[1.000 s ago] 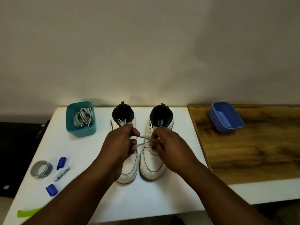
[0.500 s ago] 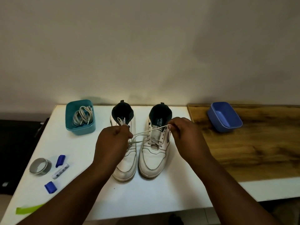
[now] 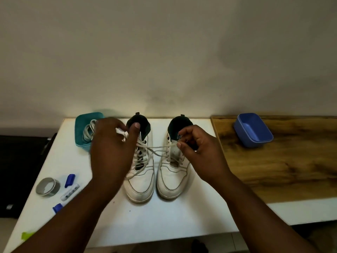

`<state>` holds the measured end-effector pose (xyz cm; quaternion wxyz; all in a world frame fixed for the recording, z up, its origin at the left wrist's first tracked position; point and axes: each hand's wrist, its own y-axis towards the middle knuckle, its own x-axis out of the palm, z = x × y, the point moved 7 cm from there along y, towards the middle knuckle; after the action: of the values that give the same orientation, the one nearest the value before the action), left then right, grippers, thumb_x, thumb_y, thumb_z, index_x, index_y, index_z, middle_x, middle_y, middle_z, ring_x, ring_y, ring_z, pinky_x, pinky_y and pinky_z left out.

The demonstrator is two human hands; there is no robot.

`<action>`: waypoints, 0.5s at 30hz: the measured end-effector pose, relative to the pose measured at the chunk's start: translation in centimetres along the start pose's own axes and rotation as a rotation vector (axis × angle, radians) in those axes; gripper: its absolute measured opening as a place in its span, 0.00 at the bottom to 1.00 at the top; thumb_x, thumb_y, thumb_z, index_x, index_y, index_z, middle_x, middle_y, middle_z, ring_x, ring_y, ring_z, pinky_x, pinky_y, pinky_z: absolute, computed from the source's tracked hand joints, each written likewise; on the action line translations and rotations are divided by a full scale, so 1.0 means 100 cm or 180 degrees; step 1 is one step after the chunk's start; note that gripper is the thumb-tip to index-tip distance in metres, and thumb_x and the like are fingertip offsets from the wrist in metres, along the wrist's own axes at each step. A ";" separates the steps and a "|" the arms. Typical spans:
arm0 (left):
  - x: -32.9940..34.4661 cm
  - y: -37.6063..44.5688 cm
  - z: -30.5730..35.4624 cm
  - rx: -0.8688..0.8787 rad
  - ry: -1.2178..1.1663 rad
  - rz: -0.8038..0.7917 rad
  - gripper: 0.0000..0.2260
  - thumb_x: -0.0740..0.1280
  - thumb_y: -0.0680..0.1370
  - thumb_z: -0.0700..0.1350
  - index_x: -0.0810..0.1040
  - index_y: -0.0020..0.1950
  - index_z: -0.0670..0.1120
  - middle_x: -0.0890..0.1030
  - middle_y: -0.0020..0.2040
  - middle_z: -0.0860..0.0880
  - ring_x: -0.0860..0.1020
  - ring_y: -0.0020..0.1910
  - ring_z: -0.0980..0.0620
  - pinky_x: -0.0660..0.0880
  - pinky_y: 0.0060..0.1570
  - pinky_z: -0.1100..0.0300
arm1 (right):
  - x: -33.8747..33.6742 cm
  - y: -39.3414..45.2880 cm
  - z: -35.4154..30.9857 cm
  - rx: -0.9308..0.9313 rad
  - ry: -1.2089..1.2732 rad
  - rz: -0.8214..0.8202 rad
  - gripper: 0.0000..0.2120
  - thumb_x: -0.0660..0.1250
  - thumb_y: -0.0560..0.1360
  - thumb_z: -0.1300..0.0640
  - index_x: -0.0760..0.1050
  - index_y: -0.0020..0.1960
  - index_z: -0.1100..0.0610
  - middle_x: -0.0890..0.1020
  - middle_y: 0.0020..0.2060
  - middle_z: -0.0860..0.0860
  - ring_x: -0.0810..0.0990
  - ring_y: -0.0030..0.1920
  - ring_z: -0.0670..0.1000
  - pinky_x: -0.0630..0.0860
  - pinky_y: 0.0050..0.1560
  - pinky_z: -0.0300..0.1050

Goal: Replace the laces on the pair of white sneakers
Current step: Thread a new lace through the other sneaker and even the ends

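Two white sneakers are standing side by side on the white table (image 3: 182, 212), toes pointing to 6 o'clock. The left hand (image 3: 111, 152) is hovering over the left sneaker (image 3: 141, 183), and its fingers are pinching the end of a lace (image 3: 156, 147) near the collar, at about 12 o'clock of this shoe. The right hand (image 3: 202, 154) is sitting over the right sneaker (image 3: 172, 181), with thumb and forefinger pinching the same pale lace at the upper eyelets. The lace is stretching between both hands, crossing from one shoe to the other.

At 10 o'clock from the shoes, a teal bin (image 3: 83, 130) is holding a bundle of grey laces (image 3: 89, 131); the left hand is partly covering it. At 8 o'clock, a roll of grey tape (image 3: 47, 186), a white marker (image 3: 70, 192) and two blue caps (image 3: 69, 179) are lying on the table. At 2 o'clock, a blue bin (image 3: 253, 132) is resting on the wooden board (image 3: 282, 170).
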<state>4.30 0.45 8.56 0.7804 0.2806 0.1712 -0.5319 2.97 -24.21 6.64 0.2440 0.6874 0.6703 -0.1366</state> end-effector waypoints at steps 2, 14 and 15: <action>0.026 -0.016 0.024 0.0619 -0.0309 -0.0740 0.09 0.64 0.83 0.53 0.77 0.62 0.53 0.79 0.54 0.56 0.79 0.49 0.59 0.78 0.46 0.57 | 0.007 -0.001 -0.005 0.0016 0.0117 -0.0124 0.13 0.74 0.78 0.58 0.77 0.57 0.45 0.84 0.44 0.42 0.84 0.48 0.44 0.81 0.48 0.40; 0.074 -0.033 0.007 0.0373 -0.0517 -0.1425 0.04 0.72 0.79 0.47 0.85 0.49 0.57 0.84 0.42 0.61 0.80 0.42 0.62 0.71 0.40 0.71 | 0.006 -0.004 0.031 0.0817 -0.0360 0.0564 0.15 0.77 0.73 0.43 0.73 0.47 0.48 0.80 0.37 0.46 0.79 0.38 0.46 0.75 0.38 0.42; 0.074 -0.033 0.007 0.0366 -0.0517 -0.1348 0.04 0.72 0.78 0.48 0.85 0.49 0.56 0.84 0.42 0.62 0.79 0.42 0.64 0.70 0.40 0.73 | 0.008 -0.007 0.042 0.1053 -0.0698 0.0551 0.18 0.76 0.72 0.39 0.72 0.48 0.48 0.79 0.38 0.46 0.79 0.39 0.47 0.73 0.38 0.42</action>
<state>4.00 -6.34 4.04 0.6453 0.2388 0.1323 -0.7135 2.93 -25.71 2.61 0.2102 0.7541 0.5467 -0.2972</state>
